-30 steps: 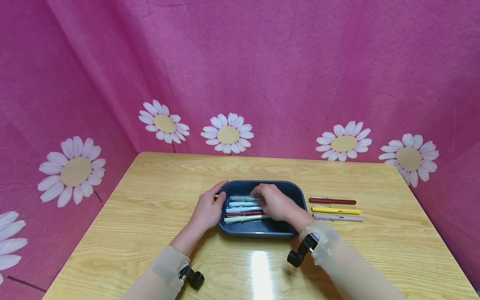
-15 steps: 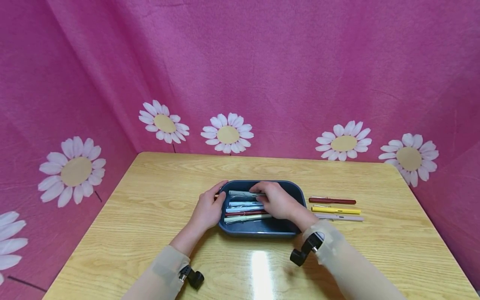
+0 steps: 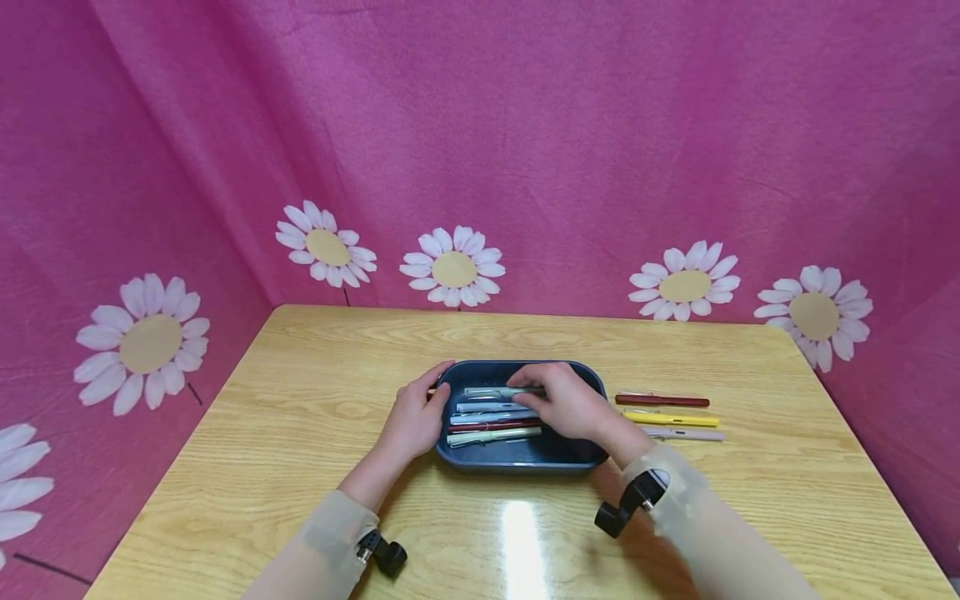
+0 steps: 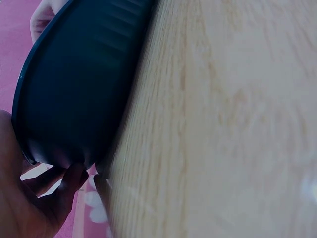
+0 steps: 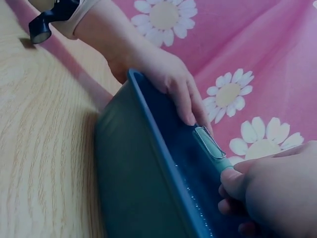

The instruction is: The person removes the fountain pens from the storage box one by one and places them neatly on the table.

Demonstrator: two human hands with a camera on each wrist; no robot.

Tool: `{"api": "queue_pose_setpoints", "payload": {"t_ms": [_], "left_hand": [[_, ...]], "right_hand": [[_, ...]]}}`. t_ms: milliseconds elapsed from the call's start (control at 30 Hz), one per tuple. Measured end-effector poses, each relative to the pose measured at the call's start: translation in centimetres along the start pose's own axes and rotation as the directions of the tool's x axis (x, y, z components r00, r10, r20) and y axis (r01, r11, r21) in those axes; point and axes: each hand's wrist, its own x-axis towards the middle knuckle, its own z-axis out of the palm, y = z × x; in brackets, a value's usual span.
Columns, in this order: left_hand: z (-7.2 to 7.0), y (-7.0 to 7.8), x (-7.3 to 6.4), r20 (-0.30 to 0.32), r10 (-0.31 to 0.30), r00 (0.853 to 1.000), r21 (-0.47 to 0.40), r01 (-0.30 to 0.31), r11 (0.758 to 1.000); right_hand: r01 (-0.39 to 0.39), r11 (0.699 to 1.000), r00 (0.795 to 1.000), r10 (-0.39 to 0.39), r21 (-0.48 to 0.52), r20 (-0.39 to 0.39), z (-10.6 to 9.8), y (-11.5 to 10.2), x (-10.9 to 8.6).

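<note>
Now pinching a pale green pen (image 5: 211, 143) inside the blue tray (image 3: 517, 468) with the right hand (image 3: 568, 403), farther from the other pens (image 3: 491, 417) than a second ago, so likely handled singly; gripping the tray's end with the left hand (image 3: 414, 417).

Plain beige sleeves (image 3: 727, 542) reach the wrists, with pale, translucent-looking bands (image 3: 337, 525) near the cuffs; each wrist carries an angular black bracket (image 3: 388, 557), round-ended, with silvery hardware (image 3: 364, 555).
</note>
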Motion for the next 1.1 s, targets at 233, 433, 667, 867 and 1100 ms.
{"api": "queue_pose_setpoints", "payload": {"t_ms": [233, 433, 667, 867, 1100], "left_hand": [[0.1, -0.1, 0.0, -0.002, -0.006, 1.000, 0.009, 0.006, 1.000], [0.1, -0.2, 0.1, -0.005, 0.004, 1.000, 0.014, -0.004, 1.000], [0.1, -0.3, 0.2, -0.007, 0.015, 1.000, 0.021, -0.015, 1.000], [0.1, -0.3, 0.1, -0.002, 0.017, 1.000, 0.014, -0.017, 1.000], [0.1, -0.2, 0.1, -0.007, 0.017, 1.000, 0.015, -0.017, 1.000]], "right_hand": [[0.028, 1.000, 0.999, -0.029, -0.006, -0.024, -1.1, -0.3, -1.2], [0.052, 0.999, 0.999, -0.051, 0.017, -0.018, -2.0, -0.2, -2.5], [0.041, 0.999, 0.999, -0.040, 0.034, -0.029, -3.0, 0.2, -3.9], [0.028, 0.999, 0.999, -0.027, 0.046, -0.034, -4.0, 0.5, -5.4], [0.002, 1.000, 0.999, -0.001, 0.019, -0.054, -5.3, 0.8, -7.1]]}}
